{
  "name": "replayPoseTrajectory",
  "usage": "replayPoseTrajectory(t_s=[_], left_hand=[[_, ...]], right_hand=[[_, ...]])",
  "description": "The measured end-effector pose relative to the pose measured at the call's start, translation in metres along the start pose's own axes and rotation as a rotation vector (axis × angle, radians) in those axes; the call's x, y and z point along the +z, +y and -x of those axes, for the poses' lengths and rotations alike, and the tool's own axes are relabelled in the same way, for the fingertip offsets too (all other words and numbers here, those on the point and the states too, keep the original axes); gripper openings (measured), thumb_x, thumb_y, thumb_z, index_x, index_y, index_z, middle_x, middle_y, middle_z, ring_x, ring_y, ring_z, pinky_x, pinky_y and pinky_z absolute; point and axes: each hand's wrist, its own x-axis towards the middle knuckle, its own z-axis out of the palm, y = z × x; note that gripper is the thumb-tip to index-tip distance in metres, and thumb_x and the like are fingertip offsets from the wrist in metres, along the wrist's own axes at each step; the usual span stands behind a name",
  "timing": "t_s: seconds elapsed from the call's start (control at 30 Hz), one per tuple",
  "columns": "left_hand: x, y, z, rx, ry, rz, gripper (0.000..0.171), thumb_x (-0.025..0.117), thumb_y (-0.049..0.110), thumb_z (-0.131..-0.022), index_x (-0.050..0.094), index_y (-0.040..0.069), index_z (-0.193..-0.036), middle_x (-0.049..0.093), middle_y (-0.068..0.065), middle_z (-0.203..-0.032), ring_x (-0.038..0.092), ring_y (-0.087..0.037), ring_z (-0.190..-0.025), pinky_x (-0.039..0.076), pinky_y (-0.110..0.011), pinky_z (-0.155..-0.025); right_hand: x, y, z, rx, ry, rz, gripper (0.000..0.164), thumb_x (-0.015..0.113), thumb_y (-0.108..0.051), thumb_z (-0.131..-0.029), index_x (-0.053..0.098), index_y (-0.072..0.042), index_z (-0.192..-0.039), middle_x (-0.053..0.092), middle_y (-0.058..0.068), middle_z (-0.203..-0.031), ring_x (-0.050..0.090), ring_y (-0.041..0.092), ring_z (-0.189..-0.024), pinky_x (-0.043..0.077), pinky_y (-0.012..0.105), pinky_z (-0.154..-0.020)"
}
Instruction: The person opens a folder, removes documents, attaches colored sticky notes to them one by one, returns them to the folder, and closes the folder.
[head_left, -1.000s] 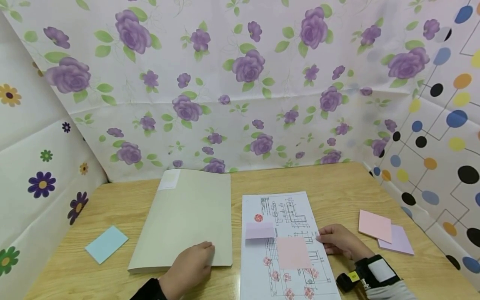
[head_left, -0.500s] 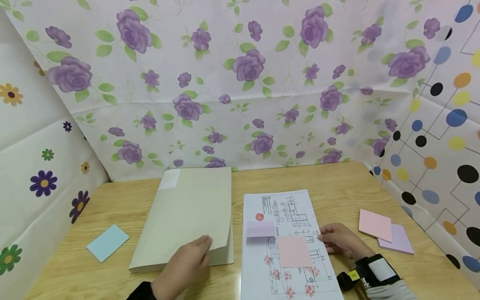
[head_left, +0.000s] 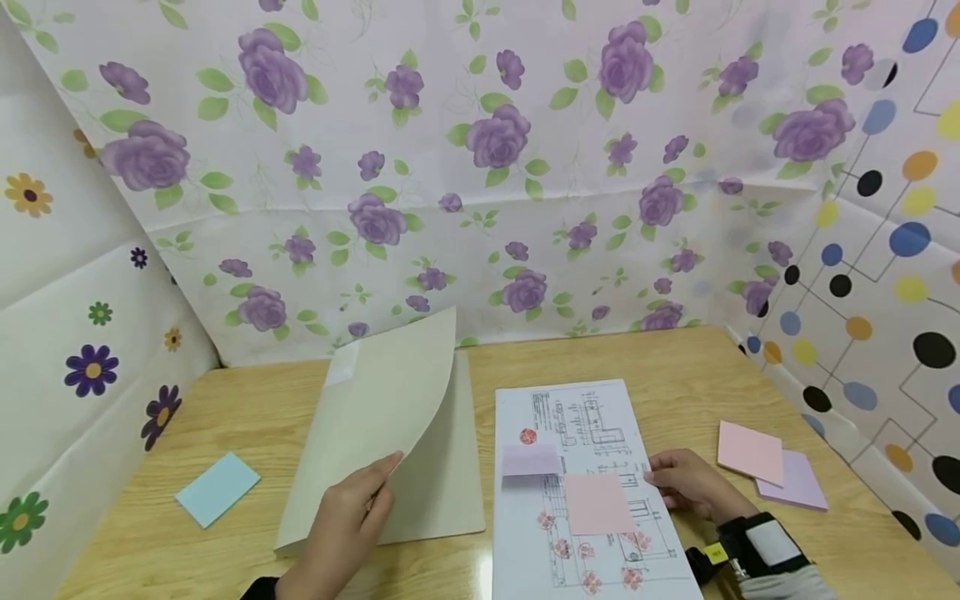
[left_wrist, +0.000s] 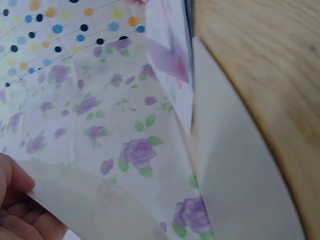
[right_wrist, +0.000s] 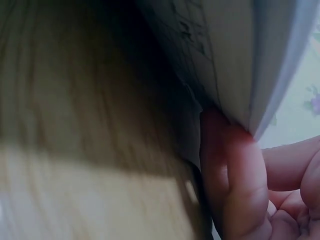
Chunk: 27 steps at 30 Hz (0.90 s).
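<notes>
The left hand (head_left: 341,512) pinches the front cover of a pale grey-green folder (head_left: 386,396) between thumb and fingers. That cover is bent up and away from the back cover (head_left: 450,492), which lies flat on the table. The left wrist view shows the left hand (left_wrist: 22,200) on the lifted cover's edge. A stack of printed technical drawings (head_left: 521,542) lies right of the folder, with a pink sticky note (head_left: 597,504) and a purple sticky note (head_left: 531,459) on its top sheet. At the stack's right edge, the right hand (head_left: 693,483) holds the sheets, its fingers (right_wrist: 245,180) beneath them.
A light blue note pad (head_left: 217,489) lies at the left. On the far right, a pink note pad (head_left: 750,452) overlaps a purple one (head_left: 798,482). Patterned cloth (head_left: 480,208) encloses the wooden table (head_left: 570,358) at the back and both sides.
The left hand has lifted the folder's front cover from nearly flat, swinging it up and leftward so the inside shows. The right hand keeps its hold on the drawings.
</notes>
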Motion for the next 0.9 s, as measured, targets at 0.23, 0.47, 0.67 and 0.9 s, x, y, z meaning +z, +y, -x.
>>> replayPoseTrajectory(t_s=[0.23, 0.47, 0.67, 0.9], left_hand=[[-0.01, 0.0, -0.004, -0.048, 0.103, 0.156, 0.025, 0.06, -0.021, -0.083, 0.07, -0.019, -0.105, 0.075, -0.025, -0.09, 0.041, 0.008, -0.061, 0.036, -0.01, -0.045], [-0.017, 0.0, -0.006, -0.148, 0.146, 0.256, 0.023, 0.057, -0.021, -0.087, 0.068, -0.021, -0.108, 0.07, -0.021, -0.078, 0.043, 0.011, -0.064, 0.038, -0.009, -0.047], [-0.021, 0.001, -0.01, -0.291, 0.156, 0.269, 0.021, 0.057, -0.018, -0.09, 0.068, -0.021, -0.108, 0.069, -0.022, -0.076, 0.043, 0.008, -0.062, 0.039, -0.014, -0.046], [-0.029, -0.001, -0.015, -0.38, 0.152, 0.242, 0.018, 0.057, -0.015, -0.093, 0.069, -0.019, -0.106, 0.065, -0.017, -0.071, 0.041, 0.005, -0.059, 0.037, -0.015, -0.046]], right_hand=[[-0.005, 0.002, 0.003, 0.033, 0.001, -0.05, 0.019, 0.05, 0.001, -0.102, 0.065, 0.011, -0.107, 0.071, -0.003, -0.081, 0.065, 0.006, -0.069, 0.054, 0.019, -0.058], [-0.009, 0.004, 0.006, 0.021, -0.04, -0.118, 0.019, 0.05, 0.001, -0.102, 0.066, 0.009, -0.109, 0.073, -0.004, -0.084, 0.068, 0.006, -0.071, 0.054, 0.018, -0.06], [-0.018, 0.005, 0.012, 0.015, -0.024, -0.103, 0.024, 0.051, -0.002, -0.103, 0.063, 0.011, -0.118, 0.074, -0.003, -0.087, 0.067, 0.006, -0.072, 0.051, 0.017, -0.059], [-0.033, 0.006, 0.021, 0.022, 0.023, -0.085, 0.032, 0.052, -0.003, -0.102, 0.058, 0.017, -0.126, 0.075, -0.002, -0.09, 0.071, 0.009, -0.076, 0.055, 0.02, -0.061]])
